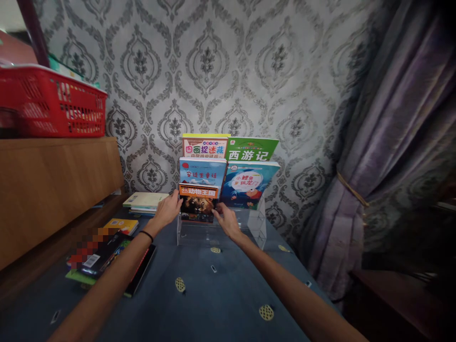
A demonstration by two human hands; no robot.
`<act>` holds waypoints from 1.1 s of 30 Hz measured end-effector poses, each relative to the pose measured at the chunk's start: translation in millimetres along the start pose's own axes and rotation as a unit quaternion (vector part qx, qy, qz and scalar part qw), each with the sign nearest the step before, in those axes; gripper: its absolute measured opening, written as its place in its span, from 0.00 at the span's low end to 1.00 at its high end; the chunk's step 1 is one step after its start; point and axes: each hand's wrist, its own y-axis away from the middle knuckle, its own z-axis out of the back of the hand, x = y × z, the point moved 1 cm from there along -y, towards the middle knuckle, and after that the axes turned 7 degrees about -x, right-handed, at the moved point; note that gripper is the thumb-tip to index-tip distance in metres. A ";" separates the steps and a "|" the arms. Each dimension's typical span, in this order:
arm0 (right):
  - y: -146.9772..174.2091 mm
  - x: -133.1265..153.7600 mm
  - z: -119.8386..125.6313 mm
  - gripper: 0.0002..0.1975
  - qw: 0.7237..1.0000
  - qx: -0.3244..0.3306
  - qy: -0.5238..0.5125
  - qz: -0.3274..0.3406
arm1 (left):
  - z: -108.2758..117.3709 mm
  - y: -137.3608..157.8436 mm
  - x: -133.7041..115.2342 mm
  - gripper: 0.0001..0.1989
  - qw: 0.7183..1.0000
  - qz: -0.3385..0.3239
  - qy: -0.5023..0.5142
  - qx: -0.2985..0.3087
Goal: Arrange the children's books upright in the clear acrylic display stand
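Note:
A clear acrylic book rack stands on the blue cloth against the wall. In its lower left part is an animal book with an orange title band and a lion on a dark cover. My left hand, a black band at its wrist, grips the left edge of this book. On the opposite edge, the fingers of my right hand pinch the cover. Behind it rise a light-blue storybook and a picture book. To the right, a blue carp book stands before a green book.
A loose pile of books lies left of my left forearm, with a second stack farther back. A red basket sits on a wooden cabinet at the left. A purple curtain hangs at the right.

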 end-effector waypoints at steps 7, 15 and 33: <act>-0.2 0.0 -4.6 0.09 1.000 -0.028 0.005 -0.004 | -1.0 -0.7 0.4 0.15 1.000 -0.003 -0.001 -0.001; -2.1 17.7 0.7 0.11 0.991 -0.128 0.038 -0.003 | 2.8 -7.9 -5.3 0.16 0.999 0.043 -0.014 0.008; -10.3 78.8 -9.1 0.34 0.984 0.066 0.144 0.082 | -11.9 39.6 50.0 0.10 0.991 0.053 0.121 0.000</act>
